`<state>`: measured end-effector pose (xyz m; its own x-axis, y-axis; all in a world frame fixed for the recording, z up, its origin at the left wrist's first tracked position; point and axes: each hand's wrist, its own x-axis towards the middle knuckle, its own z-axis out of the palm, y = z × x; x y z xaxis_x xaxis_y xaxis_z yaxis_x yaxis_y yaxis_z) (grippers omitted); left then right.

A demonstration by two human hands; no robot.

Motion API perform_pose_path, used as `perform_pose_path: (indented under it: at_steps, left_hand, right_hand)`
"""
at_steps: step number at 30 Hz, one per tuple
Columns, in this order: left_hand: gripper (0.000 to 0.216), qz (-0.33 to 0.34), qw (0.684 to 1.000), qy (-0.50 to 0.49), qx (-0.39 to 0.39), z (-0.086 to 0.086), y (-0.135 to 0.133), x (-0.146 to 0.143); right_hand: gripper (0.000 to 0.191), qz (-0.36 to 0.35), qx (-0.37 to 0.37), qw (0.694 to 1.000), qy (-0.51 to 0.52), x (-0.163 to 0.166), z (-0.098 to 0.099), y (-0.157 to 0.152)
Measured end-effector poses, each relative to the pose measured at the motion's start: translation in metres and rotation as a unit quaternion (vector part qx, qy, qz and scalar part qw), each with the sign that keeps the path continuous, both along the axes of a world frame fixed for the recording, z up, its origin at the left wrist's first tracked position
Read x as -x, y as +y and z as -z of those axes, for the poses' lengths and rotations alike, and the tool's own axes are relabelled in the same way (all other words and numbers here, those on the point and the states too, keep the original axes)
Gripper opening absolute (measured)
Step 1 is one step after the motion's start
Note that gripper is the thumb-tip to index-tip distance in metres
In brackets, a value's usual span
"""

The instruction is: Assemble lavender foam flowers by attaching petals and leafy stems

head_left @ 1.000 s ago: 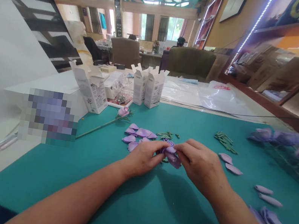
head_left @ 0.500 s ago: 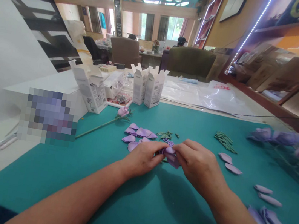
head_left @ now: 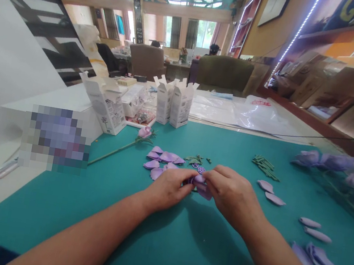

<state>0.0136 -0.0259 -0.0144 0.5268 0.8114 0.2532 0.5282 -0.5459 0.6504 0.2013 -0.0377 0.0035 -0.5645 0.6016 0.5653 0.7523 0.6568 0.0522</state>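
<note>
My left hand (head_left: 167,188) and my right hand (head_left: 232,195) meet over the teal mat (head_left: 179,241), fingers pinched together on a small purple flower piece (head_left: 202,186) made of plastic petals. A heap of loose purple petals (head_left: 161,161) lies just beyond my left hand. A small round purple part (head_left: 201,170) and green leaf bits (head_left: 194,158) lie just beyond the fingertips. A finished purple flower on a green stem (head_left: 145,132) lies to the far left of the petals.
More petals lie at the right (head_left: 270,192) and near right (head_left: 312,254). A bundle of green stems (head_left: 264,165) sits beyond them. Assembled purple flowers (head_left: 331,163) lie at the far right. White boxes (head_left: 173,102) stand at the mat's far edge. Chairs and a person are in the background.
Both hands have stayed pinched on the flower piece, with only small finger movements. The view has shifted slightly.
</note>
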Motion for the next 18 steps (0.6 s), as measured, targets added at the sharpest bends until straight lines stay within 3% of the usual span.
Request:
perform_pose_path:
  at_steps: [7, 18]
  left_hand:
    - [0.029, 0.01, 0.999, -0.024, 0.019, 0.0, -0.001, -0.001]
    - [0.022, 0.004, 0.988, -0.097, 0.121, -0.007, -0.001, -0.004]
  right_hand:
    - [0.023, 0.002, 0.027, 0.999, 0.017, 0.001, -0.004, -0.002]
    - [0.023, 0.001, 0.117, 0.984, 0.136, 0.003, -0.015, -0.005]
